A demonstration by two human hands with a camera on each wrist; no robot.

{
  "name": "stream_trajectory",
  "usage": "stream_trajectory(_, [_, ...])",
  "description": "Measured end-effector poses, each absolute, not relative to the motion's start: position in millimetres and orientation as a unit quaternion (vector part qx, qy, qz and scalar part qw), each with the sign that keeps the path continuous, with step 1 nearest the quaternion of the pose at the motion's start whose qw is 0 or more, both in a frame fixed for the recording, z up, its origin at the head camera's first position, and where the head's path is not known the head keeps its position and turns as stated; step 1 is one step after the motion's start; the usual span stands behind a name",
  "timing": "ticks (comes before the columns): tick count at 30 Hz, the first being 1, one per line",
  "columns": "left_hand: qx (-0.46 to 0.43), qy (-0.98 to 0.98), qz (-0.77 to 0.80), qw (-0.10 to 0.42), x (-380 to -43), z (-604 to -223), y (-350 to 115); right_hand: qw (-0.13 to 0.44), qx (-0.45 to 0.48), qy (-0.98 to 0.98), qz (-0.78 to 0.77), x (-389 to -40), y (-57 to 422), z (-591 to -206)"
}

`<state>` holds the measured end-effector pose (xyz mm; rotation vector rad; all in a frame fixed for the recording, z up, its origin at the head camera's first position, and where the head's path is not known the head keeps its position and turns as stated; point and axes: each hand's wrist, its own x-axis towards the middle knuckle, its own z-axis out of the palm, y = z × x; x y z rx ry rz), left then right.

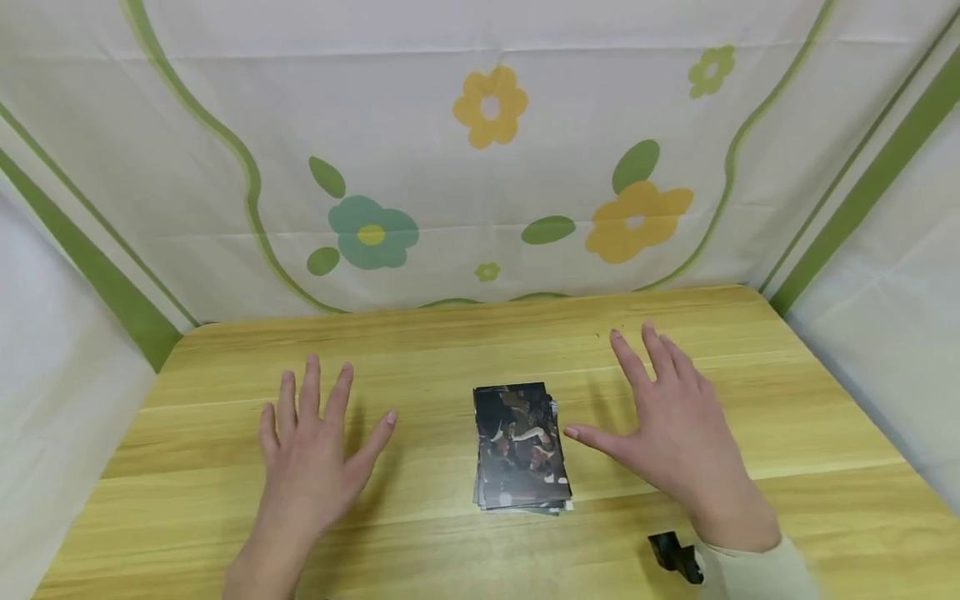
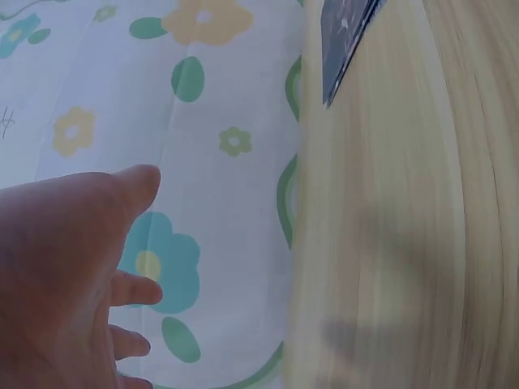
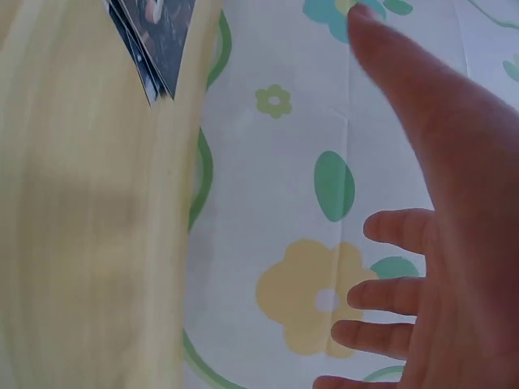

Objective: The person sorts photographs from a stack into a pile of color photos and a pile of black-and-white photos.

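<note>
A stack of dark picture cards (image 1: pixel 521 446) lies on the wooden table, its edges slightly uneven. The top card carries a dim painted scene with pale figures. To the left of the stack, my left hand (image 1: pixel 311 467) is held over the table with fingers spread and nothing in it. On the other side my right hand (image 1: pixel 678 429) is spread too, its thumb tip close to the stack's right edge. In the left wrist view a corner of the cards (image 2: pixel 342 40) shows at the top; the right wrist view shows their corner (image 3: pixel 162 40) at upper left.
The wooden table (image 1: pixel 420 350) reaches back to a white cloth (image 1: pixel 420 108) printed with flowers and green lines. White cloth also hangs at both sides. A small black object (image 1: pixel 677 557) is beside my right sleeve (image 1: pixel 757 571).
</note>
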<state>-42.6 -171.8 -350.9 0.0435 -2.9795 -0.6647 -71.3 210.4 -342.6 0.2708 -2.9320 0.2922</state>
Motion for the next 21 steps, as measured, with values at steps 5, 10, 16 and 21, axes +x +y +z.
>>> stream_trajectory(5, [0.011,-0.968,-0.244,0.051,-42.0,-351.6,-166.3,0.099,0.094,-0.981,0.137,-68.2,203.2,-352.3])
stream_trajectory(10, [0.014,-0.956,-0.282,0.080,-39.7,-357.3,-160.4,0.108,0.086,-0.977,0.165,-65.9,202.7,-358.6])
stream_trajectory(16, [0.042,-0.902,-0.422,0.087,-36.9,-364.7,-149.2,0.098,0.062,-0.968,0.224,-63.2,205.8,-365.1])
stream_trajectory(21, [0.039,-0.857,-0.506,0.087,-38.8,-368.5,-143.1,0.104,0.057,-0.963,0.240,-62.9,207.7,-368.3])
